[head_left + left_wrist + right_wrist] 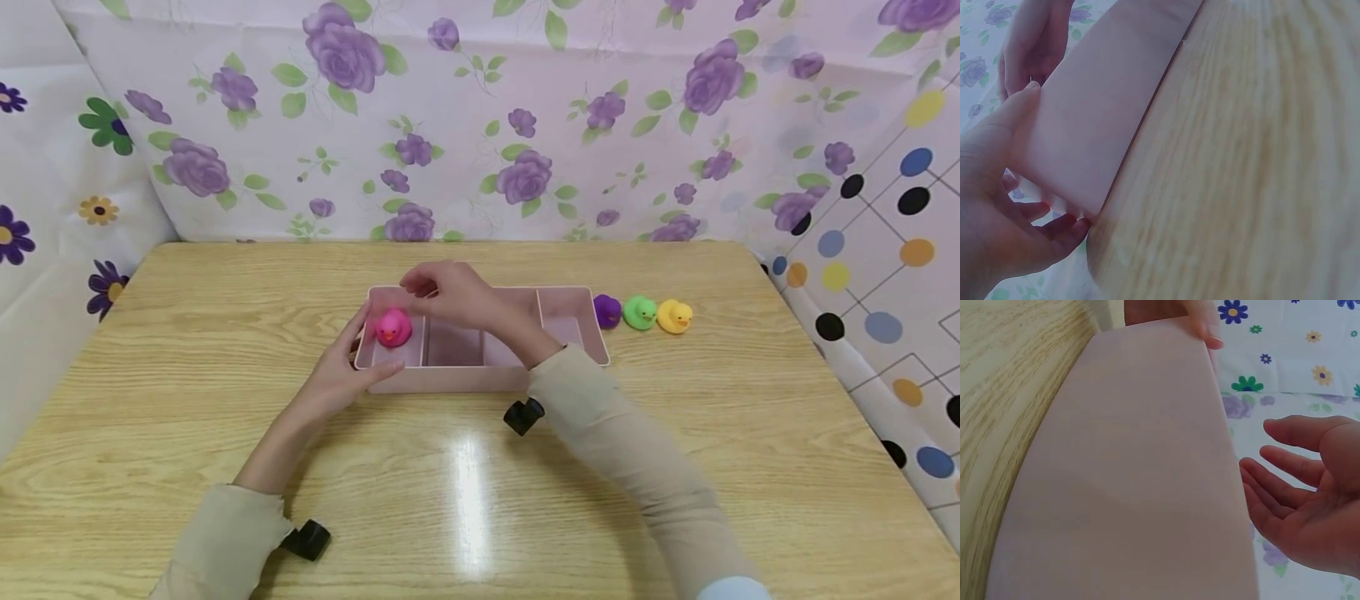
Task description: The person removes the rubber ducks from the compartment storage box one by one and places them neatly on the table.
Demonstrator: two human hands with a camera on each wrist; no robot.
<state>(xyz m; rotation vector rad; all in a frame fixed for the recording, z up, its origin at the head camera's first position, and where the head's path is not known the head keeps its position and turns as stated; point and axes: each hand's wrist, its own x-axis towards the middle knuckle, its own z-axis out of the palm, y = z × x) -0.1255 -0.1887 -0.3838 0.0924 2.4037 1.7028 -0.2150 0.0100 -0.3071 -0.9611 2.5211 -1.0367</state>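
A pale pink divided box (450, 380) stands on the table, with a bright pink rubber duck (393, 327) in its leftmost compartment. My left hand (341, 375) grips the box's left end; in the left wrist view its thumb (1013, 115) lies at the front rim and the other fingers reach along the end wall. Over the compartments just right of the duck is my right hand (453, 294), with nothing in it. The right wrist view shows that hand's fingers spread and loosely bent (1288, 465) beside the box's upper edge.
Right of the box, a purple duck (607, 312), a green duck (641, 312) and a yellow duck (674, 317) stand in a row, the purple one close against the box. Flowered cloth (525, 125) hangs behind the wooden table (225, 333).
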